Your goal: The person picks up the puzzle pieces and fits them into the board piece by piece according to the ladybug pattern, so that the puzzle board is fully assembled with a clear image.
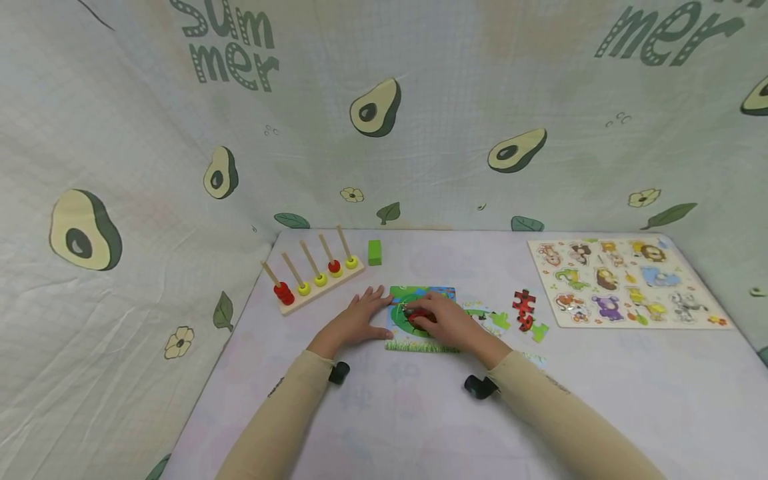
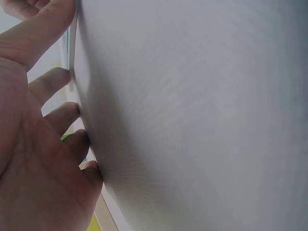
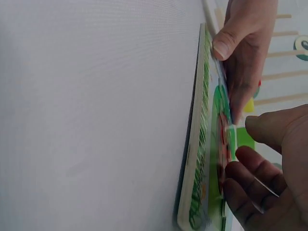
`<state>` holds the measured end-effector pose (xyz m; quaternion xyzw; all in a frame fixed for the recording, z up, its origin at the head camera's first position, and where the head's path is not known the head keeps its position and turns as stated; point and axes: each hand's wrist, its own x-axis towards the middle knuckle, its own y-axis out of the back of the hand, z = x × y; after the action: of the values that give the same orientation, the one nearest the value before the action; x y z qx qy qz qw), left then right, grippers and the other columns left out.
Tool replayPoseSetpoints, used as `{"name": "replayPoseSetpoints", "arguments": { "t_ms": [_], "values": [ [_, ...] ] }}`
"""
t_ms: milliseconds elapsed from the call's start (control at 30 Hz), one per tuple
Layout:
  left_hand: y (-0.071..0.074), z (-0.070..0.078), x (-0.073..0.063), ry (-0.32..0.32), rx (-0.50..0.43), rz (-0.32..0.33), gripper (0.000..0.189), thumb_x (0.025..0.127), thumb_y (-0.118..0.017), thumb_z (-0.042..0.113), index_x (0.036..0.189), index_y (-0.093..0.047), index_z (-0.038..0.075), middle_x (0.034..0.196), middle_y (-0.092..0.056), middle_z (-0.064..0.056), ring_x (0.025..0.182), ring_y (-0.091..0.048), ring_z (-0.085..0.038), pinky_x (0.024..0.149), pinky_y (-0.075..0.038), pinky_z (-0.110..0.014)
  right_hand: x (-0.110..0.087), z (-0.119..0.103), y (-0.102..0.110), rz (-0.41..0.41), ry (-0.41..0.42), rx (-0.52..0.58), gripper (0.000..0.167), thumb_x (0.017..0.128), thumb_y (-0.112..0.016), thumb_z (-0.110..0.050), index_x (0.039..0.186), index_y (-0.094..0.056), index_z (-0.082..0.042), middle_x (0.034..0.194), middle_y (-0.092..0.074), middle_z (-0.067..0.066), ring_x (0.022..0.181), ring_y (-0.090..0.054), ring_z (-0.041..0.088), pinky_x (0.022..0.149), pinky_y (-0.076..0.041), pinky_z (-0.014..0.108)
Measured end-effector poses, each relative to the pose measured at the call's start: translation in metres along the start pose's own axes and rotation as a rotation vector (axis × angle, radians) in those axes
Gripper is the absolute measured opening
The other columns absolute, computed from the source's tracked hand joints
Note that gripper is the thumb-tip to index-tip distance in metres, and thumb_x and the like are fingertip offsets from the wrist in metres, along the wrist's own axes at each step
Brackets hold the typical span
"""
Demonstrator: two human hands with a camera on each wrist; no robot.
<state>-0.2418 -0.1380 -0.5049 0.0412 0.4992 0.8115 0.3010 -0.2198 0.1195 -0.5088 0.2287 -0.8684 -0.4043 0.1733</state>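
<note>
My left hand [image 1: 360, 317] lies spread at the left side of a wooden puzzle board [image 1: 390, 345], its thumb at the near left corner and its fingertips on the tabletop and far left edge. Over the board's middle is my right hand [image 1: 447, 320], palm down. Its fingertips touch a red ladybug picture [image 3: 224, 156] set in a green patch. In the right wrist view the right thumb [image 3: 262, 127] stands off from the other fingers, above the board. The right hand covers part of the picture.
Loose red jigsaw pieces [image 1: 524, 301] and a green piece [image 1: 539, 332] lie to the right. Farther right is an animal puzzle board [image 1: 561, 313]. A peg stand [image 1: 324, 288] with red and yellow beads and a green block [image 1: 375, 253] stand at the back left.
</note>
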Motion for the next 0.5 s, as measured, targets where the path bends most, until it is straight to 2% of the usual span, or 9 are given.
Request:
{"name": "replayPoseSetpoints", "arguments": {
  "t_ms": [167,500],
  "values": [
    [0.000,0.000,0.000,-0.007,0.005,0.002,0.090,0.088,-0.076,0.050,0.161,-0.034,0.020,0.170,-0.014,-0.009,0.157,-0.003,-0.030,0.126,-0.002,-0.049,-0.007,0.004,0.008,-0.002,-0.009,0.053,0.030,0.102,-0.064,-0.018,0.132,-0.069,-0.015,0.121,-0.063,0.003,0.103,-0.061,0.019,0.089,-0.053,0.044],
    [0.001,0.000,0.000,-0.013,-0.012,-0.003,0.089,0.088,-0.078,0.046,0.160,-0.034,0.019,0.169,-0.014,-0.009,0.157,-0.002,-0.030,0.126,0.000,-0.049,-0.024,0.011,0.022,0.010,-0.020,0.075,0.028,0.101,-0.064,-0.015,0.128,-0.070,-0.009,0.112,-0.064,-0.001,0.098,-0.059,0.014,0.088,-0.052,0.041]
  ]
}}
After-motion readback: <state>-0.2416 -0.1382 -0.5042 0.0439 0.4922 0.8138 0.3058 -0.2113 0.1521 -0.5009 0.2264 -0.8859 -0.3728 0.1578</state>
